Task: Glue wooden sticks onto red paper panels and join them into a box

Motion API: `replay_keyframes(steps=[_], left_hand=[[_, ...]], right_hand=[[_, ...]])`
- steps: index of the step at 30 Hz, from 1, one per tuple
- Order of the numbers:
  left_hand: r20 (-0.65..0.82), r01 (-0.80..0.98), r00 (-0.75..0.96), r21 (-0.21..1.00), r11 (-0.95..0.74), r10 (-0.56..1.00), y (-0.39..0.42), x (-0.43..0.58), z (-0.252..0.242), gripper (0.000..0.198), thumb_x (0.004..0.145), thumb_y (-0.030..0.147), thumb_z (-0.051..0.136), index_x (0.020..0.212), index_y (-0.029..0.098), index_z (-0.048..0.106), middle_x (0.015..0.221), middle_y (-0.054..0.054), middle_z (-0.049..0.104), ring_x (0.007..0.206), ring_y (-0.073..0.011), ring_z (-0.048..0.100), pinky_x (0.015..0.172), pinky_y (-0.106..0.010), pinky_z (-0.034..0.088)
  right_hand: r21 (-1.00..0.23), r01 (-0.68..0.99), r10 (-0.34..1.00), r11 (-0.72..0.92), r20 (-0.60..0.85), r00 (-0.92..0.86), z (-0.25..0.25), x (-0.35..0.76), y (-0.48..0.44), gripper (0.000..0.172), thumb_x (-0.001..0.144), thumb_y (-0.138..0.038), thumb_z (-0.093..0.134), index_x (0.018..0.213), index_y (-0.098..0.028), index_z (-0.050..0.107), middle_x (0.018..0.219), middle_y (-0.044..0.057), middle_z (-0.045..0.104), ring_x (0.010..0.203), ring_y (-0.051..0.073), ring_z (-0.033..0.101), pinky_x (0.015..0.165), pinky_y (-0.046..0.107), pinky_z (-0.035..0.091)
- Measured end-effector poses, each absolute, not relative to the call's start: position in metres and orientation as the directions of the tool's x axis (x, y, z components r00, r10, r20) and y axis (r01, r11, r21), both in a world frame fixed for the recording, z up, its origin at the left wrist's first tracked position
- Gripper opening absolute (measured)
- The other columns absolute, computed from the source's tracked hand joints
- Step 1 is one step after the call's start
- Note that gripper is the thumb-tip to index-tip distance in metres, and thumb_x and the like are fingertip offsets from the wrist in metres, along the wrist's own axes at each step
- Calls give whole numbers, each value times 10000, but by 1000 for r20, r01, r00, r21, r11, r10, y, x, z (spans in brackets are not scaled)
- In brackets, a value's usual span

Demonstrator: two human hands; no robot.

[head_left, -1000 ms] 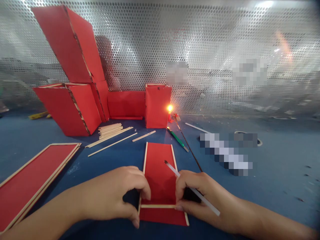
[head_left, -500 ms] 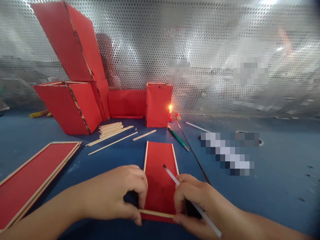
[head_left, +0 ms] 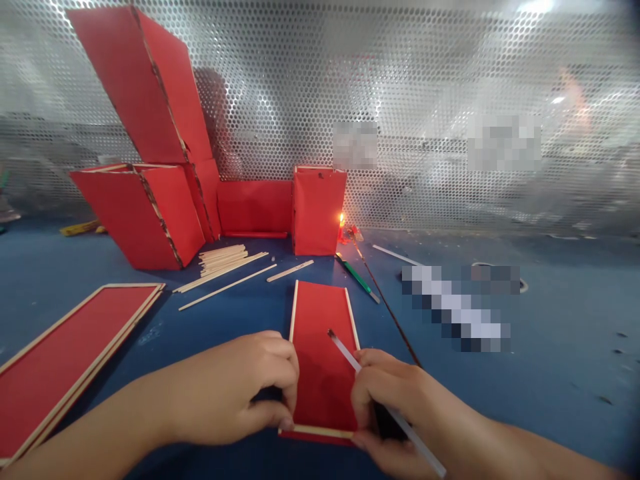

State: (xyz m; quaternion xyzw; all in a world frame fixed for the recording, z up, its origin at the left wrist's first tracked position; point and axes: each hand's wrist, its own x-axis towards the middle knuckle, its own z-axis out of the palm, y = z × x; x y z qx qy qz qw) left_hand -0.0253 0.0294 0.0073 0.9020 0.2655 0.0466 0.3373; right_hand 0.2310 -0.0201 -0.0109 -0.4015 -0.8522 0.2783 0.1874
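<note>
The red panel (head_left: 323, 353) lies flat on the counter (head_left: 565, 400), right in front of the person, with 2 wooden strips along its long sides and a short wooden strip (head_left: 323, 432) across its near end.

The left hand (head_left: 270, 387) is curled nearly closed, thumb and fingertips at the left end of that short strip; whether they pinch it or only press on it is hard to tell. The right hand (head_left: 400, 410) has a translucent stick (head_left: 345, 353) tucked in its curled fingers, dark tip pointing over the panel, while its thumb and fingertips meet at the near right corner.

To seat the strip well, both ends likely need even, downward pressure, with the strip kept square to the long sides and flush with the edge. The stick's dark tip is best held off the red face, since it could leave a smear. The lit candle (head_left: 342, 227) stands beside the red box (head_left: 319, 213) beyond, so sleeves and loose wooden sticks (head_left: 223, 267) should stay well apart from it.
</note>
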Motion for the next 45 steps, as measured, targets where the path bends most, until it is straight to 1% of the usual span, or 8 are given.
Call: replay_keyframes(steps=[8, 14, 23, 26, 28, 35, 41, 45], left_hand=[[-143, 504, 833, 598, -624, 535, 24, -25, 8, 202, 866, 31, 684, 824, 228, 681, 951, 36, 637, 991, -166, 587, 853, -255, 446], [-150, 545, 806, 567, -618, 573, 19, -23, 8, 205, 782, 314, 865, 807, 219, 685, 988, 12, 633, 968, -204, 600, 773, -276, 470], [14, 501, 818, 472, -725, 574, 25, -23, -5, 276, 1002, 336, 573, 777, 190, 641, 902, -22, 613, 841, -197, 578, 737, -316, 479], [77, 600, 730, 403, -691, 679, 27, -22, -13, 77, 976, 245, 587, 979, 195, 645, 1087, -65, 616, 959, -248, 582, 822, -386, 501], [136, 621, 710, 341, -705, 691, 30, -22, -19, 210, 958, 122, 537, 1133, 202, 622, 1170, -78, 625, 1023, -261, 577, 890, -418, 496], [368, 462, 834, -62, -884, 410, 35, -23, -22, 407, 924, -17, 409, 1195, 191, 631, 1113, -85, 703, 949, -275, 604, 813, -411, 524], [110, 690, 692, 191, -698, 714, 18, -22, -11, 210, 922, 160, 559, 1073, 251, 673, 979, -50, 650, 813, -263, 642, 683, -371, 507], [137, 575, 786, 196, -794, 603, 19, -26, -10, 431, 904, 125, 589, 1247, 382, 632, 1097, -15, 635, 862, -210, 648, 676, -282, 470]], right_hand=[[-621, 627, 821, 471, 49, -569, -5, 225, -24, 217, 729, 11, 656, 751, -193, 584, 833, 13, 655, 697, 115, 586, 611, 197, 466], [-590, 615, 794, 523, 75, -604, -9, 215, -32, 236, 743, 20, 672, 782, -203, 605, 849, 9, 685, 643, 104, 584, 554, 184, 451], [-682, 235, 657, 693, 461, -597, -13, 239, -27, 340, 802, 5, 666, 900, -272, 494, 831, -48, 693, 683, 94, 673, 623, 145, 532], [-667, 247, 703, 703, 602, -379, -12, 244, -20, 343, 815, -12, 653, 927, -296, 497, 838, -51, 697, 729, 106, 695, 689, 174, 568], [-673, 302, 738, 675, 623, -259, -12, 248, -11, 300, 816, -40, 663, 904, -294, 529, 820, -46, 699, 742, 109, 702, 711, 180, 576], [-794, 266, 836, 546, 536, -118, -17, 258, 12, 199, 825, -143, 720, 876, -265, 572, 816, -20, 704, 707, 108, 700, 647, 181, 575], [-841, 213, 859, 497, 443, -257, -21, 254, 3, 181, 862, -127, 687, 947, -258, 597, 892, 0, 714, 815, 115, 700, 744, 220, 568], [-960, 34, 929, 279, 260, -264, -16, 247, 2, 186, 833, -192, 754, 913, -235, 590, 859, -1, 723, 767, 107, 685, 705, 225, 547]])
